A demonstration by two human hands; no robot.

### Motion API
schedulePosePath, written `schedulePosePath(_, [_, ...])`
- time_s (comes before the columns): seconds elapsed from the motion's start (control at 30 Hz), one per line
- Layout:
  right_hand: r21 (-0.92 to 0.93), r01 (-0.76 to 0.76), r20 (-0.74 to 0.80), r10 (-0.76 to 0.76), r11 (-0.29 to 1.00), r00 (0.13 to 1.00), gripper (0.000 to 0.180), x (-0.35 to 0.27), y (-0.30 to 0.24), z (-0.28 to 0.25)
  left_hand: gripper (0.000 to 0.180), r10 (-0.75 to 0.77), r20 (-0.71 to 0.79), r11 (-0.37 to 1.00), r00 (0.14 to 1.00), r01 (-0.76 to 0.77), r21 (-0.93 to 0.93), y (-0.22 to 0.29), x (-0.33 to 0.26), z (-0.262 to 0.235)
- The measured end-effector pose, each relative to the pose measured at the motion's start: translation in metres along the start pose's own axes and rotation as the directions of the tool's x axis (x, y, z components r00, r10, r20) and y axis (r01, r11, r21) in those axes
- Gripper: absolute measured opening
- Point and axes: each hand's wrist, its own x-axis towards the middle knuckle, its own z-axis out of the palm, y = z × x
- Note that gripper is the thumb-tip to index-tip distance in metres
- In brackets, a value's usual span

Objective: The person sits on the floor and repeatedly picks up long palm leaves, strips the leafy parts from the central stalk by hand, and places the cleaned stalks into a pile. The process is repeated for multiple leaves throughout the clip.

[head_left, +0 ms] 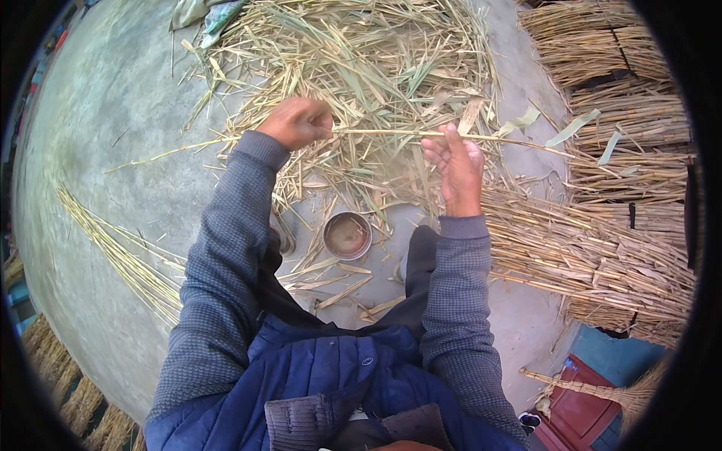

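Note:
A long, thin reed stalk [391, 133] stretches sideways across both hands, its thin end reaching left over the floor and a few dry leaves hanging near its right end. My left hand [298, 122] is closed in a fist around it. Thumb and fingers of my right hand [456, 165] pinch the same stalk further right, with the palm partly turned up. Beneath and beyond the hands lies a heap of stripped leaves and husks [361, 68]. A small round metal bowl [328, 225] stands on the floor between my feet; what is in it is unclear.
To my right lies a big bundle of leafy reeds [587, 252], with more tied bundles [624, 120] behind it. Several bare stalks [124, 248] lie on the concrete floor [98, 135] at left. A broom [594, 388] and a red panel [579, 410] are at lower right.

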Motion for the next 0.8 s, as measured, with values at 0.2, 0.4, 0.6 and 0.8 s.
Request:
schedulePosePath(0.2, [0.124, 0.040, 0.253, -0.071, 0.991, 0.965, 0.044, -0.008, 0.008, 0.016, 0.027, 0.018, -0.014, 0.906, 1.000, -0.022, -0.423, 0.028, 0.017, 0.044])
schedulePosePath(0.4, [0.068, 0.053, 0.128, -0.061, 0.996, 0.990, 0.040, -0.008, 0.008, 0.022, 0.024, -0.023, -0.063, 0.917, 0.998, -0.004, -0.400, 0.036, 0.022, 0.047])
schedulePosePath(0.6, [0.021, 0.063, 0.098, -0.065, 0.998, 0.993, 0.031, -0.012, 0.008, 0.021, 0.024, -0.203, 0.005, 0.791, 0.979, 0.167, -0.588, 0.033, 0.022, 0.051])
schedulePosePath(0.8, [0.059, 0.082, 0.078, -0.087, 0.995, 0.993, 0.032, -0.007, 0.006, 0.015, 0.025, 0.030, -0.167, 0.935, 0.985, -0.087, -0.344, 0.014, 0.017, 0.049])
